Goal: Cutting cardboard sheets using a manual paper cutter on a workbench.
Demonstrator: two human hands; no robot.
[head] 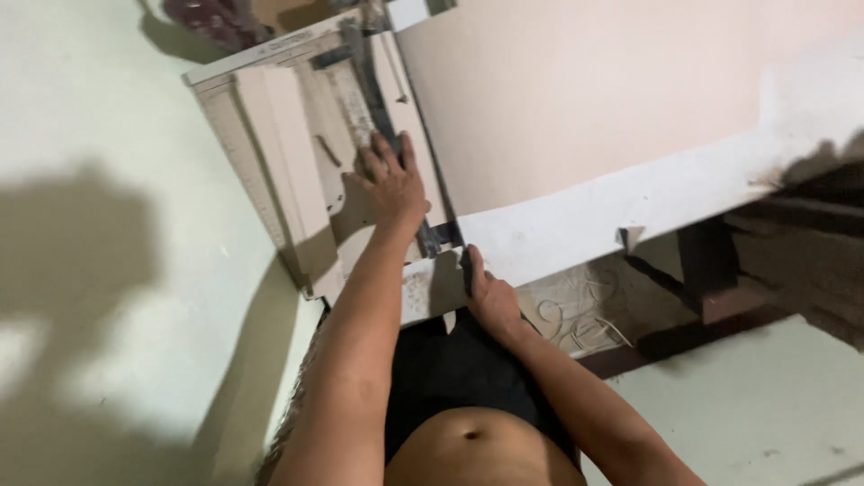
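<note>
The light is dim and warm, the whole view soft with slight motion blur. A broad dark shadow falls on the pale wall (99,297) well left of the fingers of the left hand (392,180). The large sheet (576,99) to their right is the brightest area, evenly lit without glare. Below the right hand (490,297), the lower right corner sinks into murky shade.

A pale pink sheet of card (576,99) is seen beside the off-white, grime-marked paper cutter (297,144) with its dark grey blade arm (378,99), pale green floor (99,225) lying beyond it.
</note>
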